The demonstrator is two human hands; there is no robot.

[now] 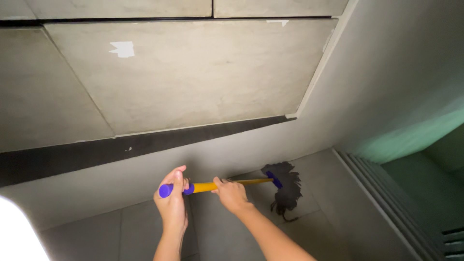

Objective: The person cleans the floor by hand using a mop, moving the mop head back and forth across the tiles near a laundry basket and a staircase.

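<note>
I hold a mop with a yellow handle (241, 182) and a purple end grip (166, 190). My left hand (171, 200) is closed around the purple end of the handle. My right hand (232, 193) grips the yellow shaft a little further along. The dark stringy mop head (286, 189) with a purple collar rests on the grey floor tiles (217, 232), close to the base of the wall.
A grey wall (377, 72) rises ahead and to the right. Large beige tiles (183, 72) with a black band (72, 157) lie at the upper left. Ribbed step edges (386, 193) run down the right side. A bright white patch (14, 237) sits at the lower left.
</note>
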